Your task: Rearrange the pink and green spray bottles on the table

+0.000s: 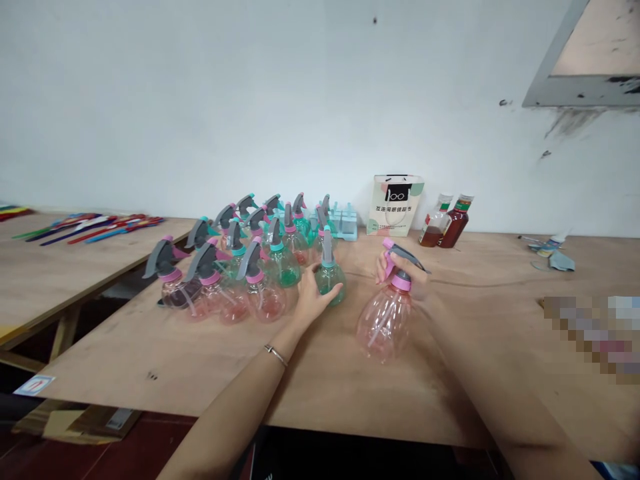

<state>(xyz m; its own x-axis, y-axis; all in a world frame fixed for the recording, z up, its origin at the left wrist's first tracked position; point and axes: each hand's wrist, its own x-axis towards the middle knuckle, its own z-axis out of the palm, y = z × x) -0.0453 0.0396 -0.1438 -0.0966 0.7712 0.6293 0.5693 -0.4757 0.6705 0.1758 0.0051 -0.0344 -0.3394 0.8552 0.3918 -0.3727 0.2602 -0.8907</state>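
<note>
My right hand is wrapped about the trigger head of a clear pink spray bottle, which leans a little over the tabletop. My left hand curves round the lower body of a green spray bottle, its thumb across the front and its other fingers partly hidden. Left of that hand stands a cluster of more pink and green spray bottles with grey trigger heads. A silvery bracelet circles my left wrist.
A paper bag and two sauce-like bottles stand near the wall. Behind the cluster is a light-blue rack. Colourful strips lie on the left table. A small white bottle and a blue cloth lie far right.
</note>
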